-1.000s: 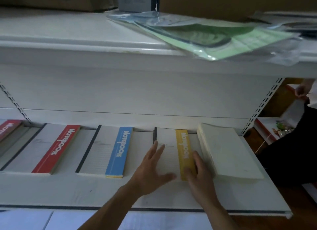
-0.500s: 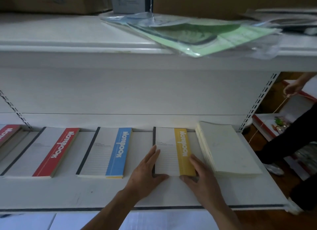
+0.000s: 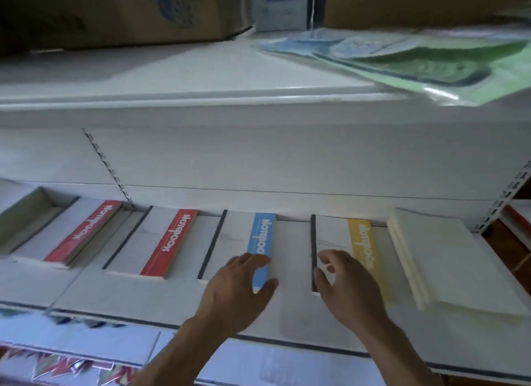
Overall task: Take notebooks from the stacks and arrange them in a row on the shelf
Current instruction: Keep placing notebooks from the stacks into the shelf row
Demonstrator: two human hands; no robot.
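Row on shelf point(image 3: 287, 316): two red notebooks point(image 3: 161, 244), blue notebook point(image 3: 244, 242), yellow notebook point(image 3: 336, 236), all flat, spines left, gaps roughly even. Cream stack point(image 3: 451, 259) sits just beside the yellow one, at the right end.

Left hand point(image 3: 241, 293): fingers spread and relaxed over the blue notebook's near right corner, gripping nothing. Motion blur, so contact or hover is unclear.

Right hand point(image 3: 347, 293): loosely open over the yellow notebook's white cover, thumb at its dark spine, holding nothing.

Risks:
- A sideways brush from the left hand could skew the blue notebook or close its gap to the yellow one
- A push from the right hand may slide the yellow notebook against the cream stack
- A pull towards the body could carry either cover over the shelf's front edge
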